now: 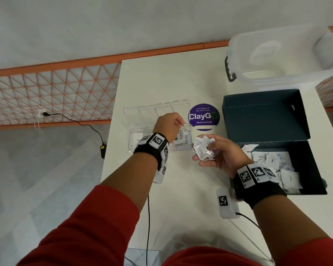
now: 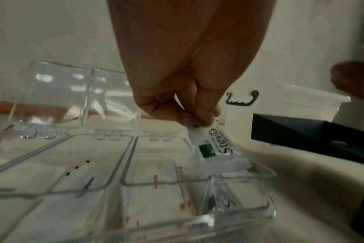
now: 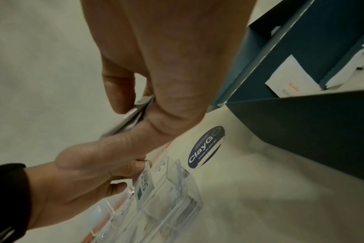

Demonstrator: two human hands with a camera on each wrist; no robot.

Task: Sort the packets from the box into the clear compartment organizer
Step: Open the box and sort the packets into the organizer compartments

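Note:
My left hand [image 1: 178, 122] [image 2: 199, 118] pinches the top edge of a white Stevia packet [image 2: 214, 143] [image 3: 144, 182] that hangs into the rightmost compartment of the clear organizer [image 1: 136, 131] [image 2: 127, 180], lids standing open. Another Stevia packet [image 1: 186, 140] lies in that compartment. White packets lie in the other compartments. My right hand [image 1: 206, 150] [image 3: 135, 106] is to the right of the organizer, palm up, holding a fan of several white packets [image 1: 202, 145]. The dark blue box [image 1: 304, 150] at the right holds many more packets [image 1: 271, 160].
A round purple ClayGO sticker [image 1: 203, 117] lies between organizer and box lid. A large translucent storage bin [image 1: 284, 54] stands at the back right. A small white tagged device [image 1: 227, 202] with a cable sits near the front edge. Left of the table is open floor.

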